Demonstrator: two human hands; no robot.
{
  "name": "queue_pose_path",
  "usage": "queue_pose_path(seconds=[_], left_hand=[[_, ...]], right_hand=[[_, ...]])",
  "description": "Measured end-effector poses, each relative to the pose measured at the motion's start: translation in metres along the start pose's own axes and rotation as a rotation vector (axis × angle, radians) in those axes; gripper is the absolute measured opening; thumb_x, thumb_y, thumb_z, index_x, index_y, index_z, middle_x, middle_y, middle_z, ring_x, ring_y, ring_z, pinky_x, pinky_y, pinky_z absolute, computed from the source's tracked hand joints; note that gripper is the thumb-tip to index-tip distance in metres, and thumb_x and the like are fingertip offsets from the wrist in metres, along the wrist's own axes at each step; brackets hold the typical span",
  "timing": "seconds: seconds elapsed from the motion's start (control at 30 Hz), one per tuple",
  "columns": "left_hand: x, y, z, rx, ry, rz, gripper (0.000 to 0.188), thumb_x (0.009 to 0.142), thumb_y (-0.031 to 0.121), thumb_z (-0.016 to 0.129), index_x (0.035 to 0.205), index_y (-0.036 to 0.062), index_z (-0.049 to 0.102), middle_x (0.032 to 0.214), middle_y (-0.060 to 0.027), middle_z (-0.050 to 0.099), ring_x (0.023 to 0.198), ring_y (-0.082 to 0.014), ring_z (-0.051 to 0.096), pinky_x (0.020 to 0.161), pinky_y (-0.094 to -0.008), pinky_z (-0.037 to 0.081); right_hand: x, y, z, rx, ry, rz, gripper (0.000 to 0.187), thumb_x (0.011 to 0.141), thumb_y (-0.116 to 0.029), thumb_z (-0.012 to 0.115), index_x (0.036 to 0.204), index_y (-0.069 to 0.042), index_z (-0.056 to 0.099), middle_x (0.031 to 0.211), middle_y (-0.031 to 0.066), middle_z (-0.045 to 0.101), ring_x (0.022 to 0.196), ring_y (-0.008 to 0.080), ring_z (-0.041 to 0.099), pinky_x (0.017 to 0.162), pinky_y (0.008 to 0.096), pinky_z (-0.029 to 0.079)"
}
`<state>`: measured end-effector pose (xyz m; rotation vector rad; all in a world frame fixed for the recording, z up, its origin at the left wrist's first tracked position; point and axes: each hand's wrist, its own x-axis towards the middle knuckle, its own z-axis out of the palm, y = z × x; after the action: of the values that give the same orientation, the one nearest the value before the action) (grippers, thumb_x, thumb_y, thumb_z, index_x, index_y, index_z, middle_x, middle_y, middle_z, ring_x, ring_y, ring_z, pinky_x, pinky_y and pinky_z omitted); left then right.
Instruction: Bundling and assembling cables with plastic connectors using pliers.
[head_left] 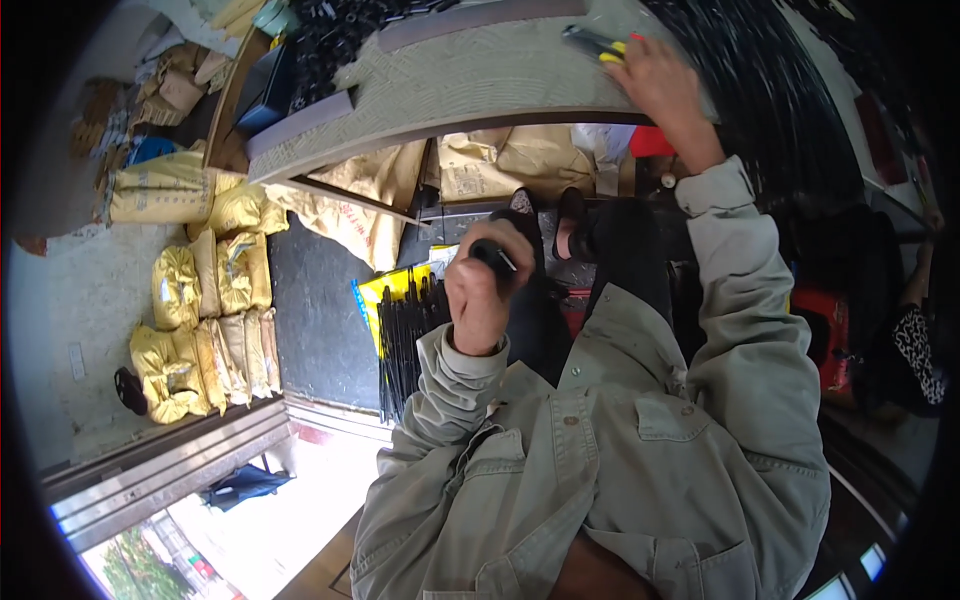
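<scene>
Gripping dark, glossy, round-ended object point(490, 256) in L hand point(480, 295), fist closed round it, nr body; exact kind unclear. Touching grey-nosed hand tool w/ yellow-and-red handles point(592, 42) w/ R hand point(660, 85), fingers part-curled over handles, above flat grey worktable point(470, 85); too blurred to tell if firmly gripped. Just beside L hand, note bunch of slim black rods point(405, 340) against yellow plastic sheet point(370, 298). Farther out, see heap of short black pcs point(322, 40) at worktable's L end, mass of long thin black strands point(765, 90) at R. Prob mid-job: judging by heaped pcs, part done; judging by loose rods & strands, seemingly plenty left, can't tell exact amt
</scene>
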<state>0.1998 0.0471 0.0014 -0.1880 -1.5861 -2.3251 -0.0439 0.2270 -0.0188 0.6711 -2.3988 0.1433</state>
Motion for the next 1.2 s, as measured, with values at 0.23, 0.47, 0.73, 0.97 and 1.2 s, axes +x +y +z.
queue_pose_path(seconds=[0.23,0.47,0.73,0.97,1.2], left_hand=[[0.007,0.000,0.000,0.010,-0.164,0.016,0.058,0.086,0.056,0.038,0.080,-0.0016,0.046,0.064,-0.0036,0.043,0.055,-0.0085,0.038,0.048,-0.0206,0.028],[-0.001,0.000,-0.002,0.175,-0.035,-0.047,0.060,0.084,0.060,0.037,0.076,0.0008,0.047,0.062,-0.0016,0.045,0.050,-0.0069,0.038,0.045,-0.0197,0.026],[0.001,0.011,0.008,0.156,0.035,-0.081,0.066,0.083,0.063,0.031,0.079,-0.0001,0.049,0.059,-0.0002,0.045,0.051,-0.0045,0.039,0.045,-0.0187,0.026],[0.006,0.016,0.020,0.637,0.085,0.038,0.042,0.091,0.039,0.040,0.085,-0.0005,0.052,0.069,-0.0060,0.049,0.056,-0.0177,0.047,0.054,-0.0302,0.039],[0.003,0.006,0.020,0.600,0.198,0.136,0.065,0.085,0.059,0.032,0.093,-0.0027,0.051,0.070,-0.0055,0.050,0.058,-0.0110,0.047,0.053,-0.0227,0.038]], right_hand=[[-0.029,-0.069,-0.109,1.693,-0.467,0.356,0.026,0.082,-0.025,0.058,0.092,-0.002,0.059,0.073,0.0037,0.055,0.067,0.0090,0.055,0.058,0.0216,0.046],[-0.048,-0.117,-0.140,2.012,-0.594,0.314,0.016,0.073,-0.005,0.064,0.086,0.002,0.060,0.083,0.0061,0.055,0.069,0.0108,0.055,0.060,0.0225,0.044],[-0.053,-0.070,-0.166,0.648,-0.124,-0.269,0.033,0.077,-0.019,0.066,0.103,-0.002,0.055,0.106,0.0083,0.053,0.092,0.0207,0.053,0.081,0.0349,0.041],[-0.048,-0.058,-0.158,-0.069,0.401,-0.598,0.038,0.077,-0.016,0.064,0.112,-0.007,0.050,0.111,0.0074,0.050,0.100,0.0189,0.049,0.089,0.0390,0.035],[-0.071,-0.068,-0.173,0.101,-0.046,-0.497,0.022,0.077,-0.019,0.064,0.093,-0.005,0.056,0.111,0.0061,0.049,0.097,0.0141,0.053,0.075,0.0358,0.043]])
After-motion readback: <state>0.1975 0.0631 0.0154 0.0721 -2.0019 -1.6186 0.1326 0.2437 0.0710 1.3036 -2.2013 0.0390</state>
